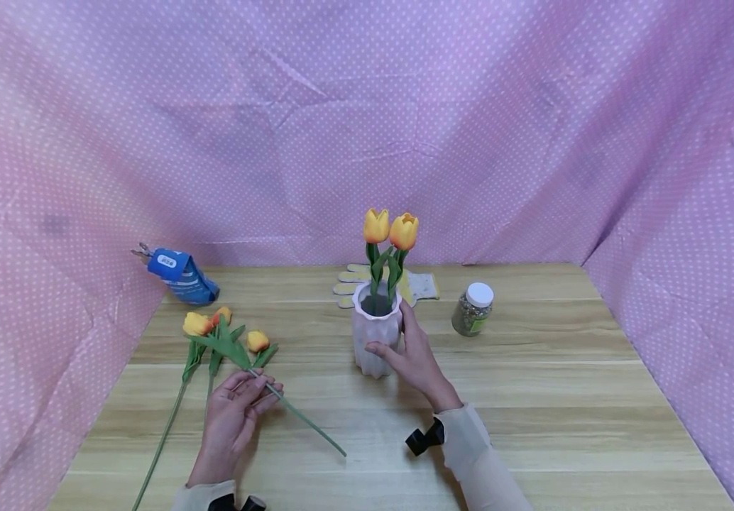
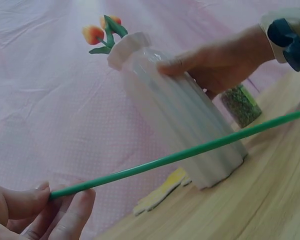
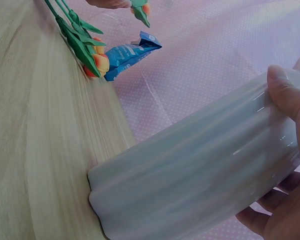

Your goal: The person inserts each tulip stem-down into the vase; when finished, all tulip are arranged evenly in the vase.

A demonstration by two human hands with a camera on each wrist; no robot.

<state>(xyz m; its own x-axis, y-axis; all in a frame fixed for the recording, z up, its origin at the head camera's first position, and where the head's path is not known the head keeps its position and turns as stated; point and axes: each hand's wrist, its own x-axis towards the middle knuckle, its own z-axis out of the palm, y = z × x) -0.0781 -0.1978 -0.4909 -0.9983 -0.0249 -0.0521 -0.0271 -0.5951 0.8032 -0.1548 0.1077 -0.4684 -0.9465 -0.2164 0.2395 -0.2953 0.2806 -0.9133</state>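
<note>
My left hand (image 1: 236, 415) pinches the green stem of an artificial tulip (image 1: 308, 421) between thumb and fingers. In the left wrist view the bare stem (image 2: 175, 157) crosses in front of the vase. Other yellow-orange tulips (image 1: 172, 415) lie on the table around this hand; overlapping leaves partly hide them. A white fluted vase (image 1: 375, 344) stands upright on the table, with two tulips (image 1: 390, 231) in its mouth. Around the vase's right side, near the top, my right hand (image 1: 414, 358) grips it with thumb and fingers spread apart. Their lower stems are hidden inside.
A blue packet (image 1: 191, 280), with metal tool tips showing at its end, is at the back left. Behind the vase lies a yellow-and-white glove (image 1: 426, 285). To the right stands a white-capped jar (image 1: 472, 312) of dark bits. Pink dotted cloth surrounds the wooden table (image 1: 571, 397).
</note>
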